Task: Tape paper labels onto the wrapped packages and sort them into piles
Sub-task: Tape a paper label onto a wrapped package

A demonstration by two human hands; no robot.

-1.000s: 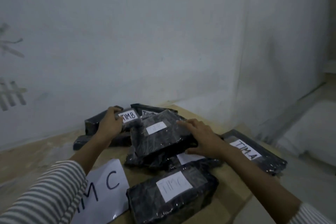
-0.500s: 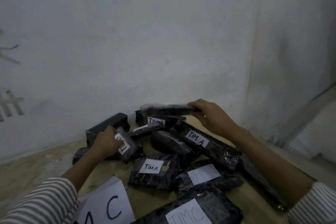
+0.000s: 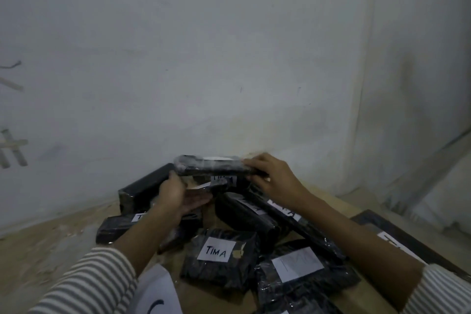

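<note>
Right hand (image 3: 276,182): fingers curled round the right end of a black wrapped package (image 3: 211,167), held above the heap.
Package: long axis level, running leftward from the grip; pale label on its top face.
Left hand (image 3: 178,194): fingers straight, palm up, just below the free left end; contact unclear. It looks best placed to support that end.
Below: labelled packages (image 3: 244,211) heaped on the table (image 3: 38,250).

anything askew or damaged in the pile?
Yes. A long package slants across its neighbours instead of lying flat. The TIMA package shows a tan patch beside its label, possibly torn wrap.
</note>
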